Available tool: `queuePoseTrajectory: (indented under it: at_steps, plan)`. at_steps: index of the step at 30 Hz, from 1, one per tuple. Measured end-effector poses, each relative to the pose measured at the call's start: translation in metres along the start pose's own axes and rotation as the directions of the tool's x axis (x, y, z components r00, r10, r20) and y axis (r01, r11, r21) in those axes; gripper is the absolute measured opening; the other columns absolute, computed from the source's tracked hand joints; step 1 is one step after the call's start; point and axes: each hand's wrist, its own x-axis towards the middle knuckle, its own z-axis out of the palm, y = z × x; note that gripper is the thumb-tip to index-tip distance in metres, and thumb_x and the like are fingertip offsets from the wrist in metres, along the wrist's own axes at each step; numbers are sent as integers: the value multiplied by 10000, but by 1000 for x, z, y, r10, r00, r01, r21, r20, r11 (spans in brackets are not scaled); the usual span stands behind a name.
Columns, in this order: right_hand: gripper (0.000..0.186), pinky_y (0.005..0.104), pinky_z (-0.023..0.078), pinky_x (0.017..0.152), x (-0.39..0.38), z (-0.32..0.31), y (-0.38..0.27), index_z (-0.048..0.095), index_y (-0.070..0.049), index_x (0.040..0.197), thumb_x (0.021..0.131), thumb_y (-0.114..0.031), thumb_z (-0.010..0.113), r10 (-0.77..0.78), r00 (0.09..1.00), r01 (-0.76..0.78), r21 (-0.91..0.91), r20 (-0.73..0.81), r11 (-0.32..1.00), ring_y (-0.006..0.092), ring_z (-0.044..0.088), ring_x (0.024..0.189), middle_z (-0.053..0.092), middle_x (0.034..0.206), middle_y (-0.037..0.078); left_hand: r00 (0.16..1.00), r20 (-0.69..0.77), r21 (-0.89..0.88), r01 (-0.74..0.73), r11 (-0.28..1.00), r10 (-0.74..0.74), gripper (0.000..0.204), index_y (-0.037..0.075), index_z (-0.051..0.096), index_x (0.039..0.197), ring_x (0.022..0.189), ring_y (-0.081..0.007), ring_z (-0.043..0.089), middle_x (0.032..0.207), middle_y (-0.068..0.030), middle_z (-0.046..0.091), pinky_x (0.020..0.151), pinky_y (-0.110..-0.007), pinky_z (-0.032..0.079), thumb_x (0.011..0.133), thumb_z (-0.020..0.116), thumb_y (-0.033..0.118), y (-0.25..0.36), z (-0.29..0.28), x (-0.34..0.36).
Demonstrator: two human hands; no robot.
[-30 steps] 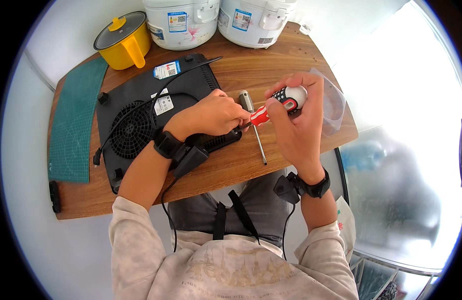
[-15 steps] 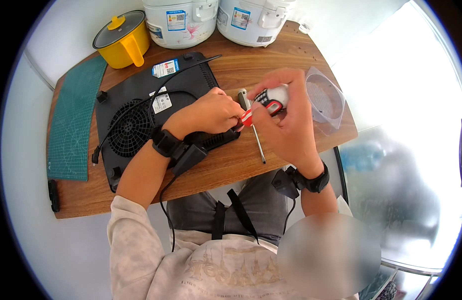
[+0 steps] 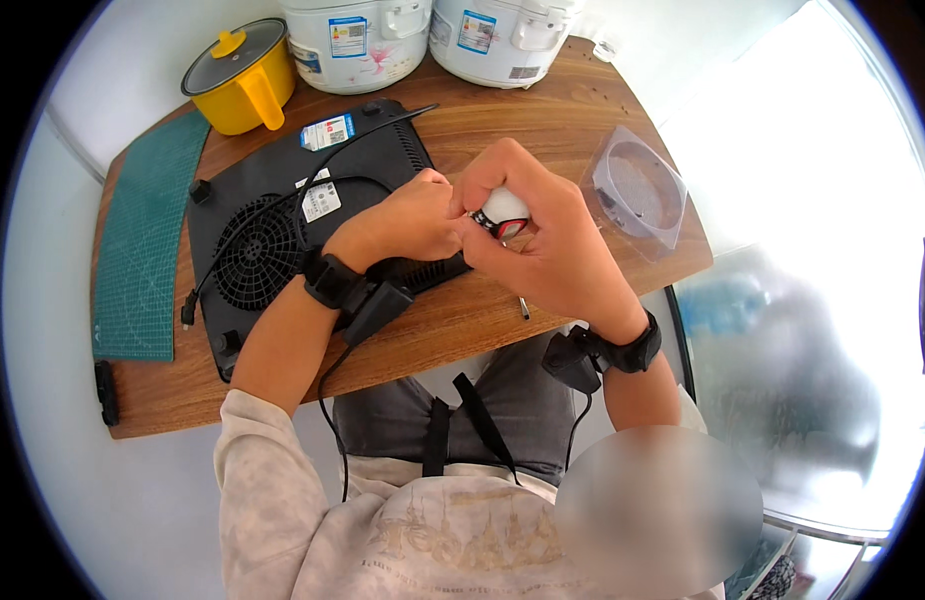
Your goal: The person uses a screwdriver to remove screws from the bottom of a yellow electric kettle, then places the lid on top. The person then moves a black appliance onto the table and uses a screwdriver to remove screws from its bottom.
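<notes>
An induction cooker (image 3: 272,170) lies bottom up on the table, its round fan grille and black power cord showing. My left hand (image 3: 414,222) rests over its right edge, fingers closed and touching the right hand's fingertips; whatever they pinch is hidden. My right hand (image 3: 547,240) is wrapped around a rounded white, black and red handle (image 3: 504,212), its white end facing up. The handle's lower end is hidden by the fingers. Beneath this hand a screwdriver (image 3: 524,309) lies on the table, only its shaft tip plainly visible.
A clear plastic piece with a round ring (image 3: 642,190) lies at the right. Along the left is a green cutting mat (image 3: 147,250). A yellow pot (image 3: 244,95) and two white rice cookers (image 3: 357,50) stand at the back. The wooden table's (image 3: 462,325) front edge is close to my body.
My right hand has moved left with the handle, up against my left hand, and tilted the handle more upright. It now covers most of the screwdriver. The view has shifted slightly.
</notes>
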Motion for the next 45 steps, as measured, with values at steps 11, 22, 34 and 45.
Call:
queuePoseTrajectory:
  at_steps: [11, 22, 34, 45]
  plan:
    - [210, 257, 494, 720, 3, 11, 6, 551, -33, 936, 745, 12, 626, 193, 978, -165, 272, -80, 948, 99, 576, 785, 633, 849, 38, 999, 33, 133, -42, 990, 38, 69, 173, 694, 869, 811, -272, 650, 734, -28, 659, 859, -420, 412, 851, 632, 200, -9, 3, -2]
    - [182, 223, 371, 398, 14, 20, 36, 395, -65, 852, 803, 32, 542, 269, 943, -19, 774, -197, 633, 65, 464, 457, 541, 620, 54, 942, 302, 376, 23, 926, -145, 149, 216, 735, 805, 810, -229, 658, 753, -9, 688, 883, -393, 417, 876, 606, 189, 8, -7, 12]
    - [224, 211, 379, 451, -1, 40, 33, 442, -45, 913, 812, -6, 638, 256, 864, 49, 576, -435, 816, 59, 474, 548, 569, 722, 34, 978, 201, 302, -8, 953, -55, 180, 206, 739, 767, 799, -223, 649, 728, -9, 683, 852, -382, 398, 886, 611, 251, -5, 4, 5]
    - [247, 220, 433, 534, -8, 27, 26, 424, -60, 925, 832, -19, 649, 335, 878, -56, 621, -342, 782, 55, 507, 648, 556, 760, 18, 960, 236, 322, 71, 944, -153, 185, 170, 736, 771, 794, -258, 659, 722, -48, 685, 874, -390, 417, 873, 594, 233, 6, -1, 10]
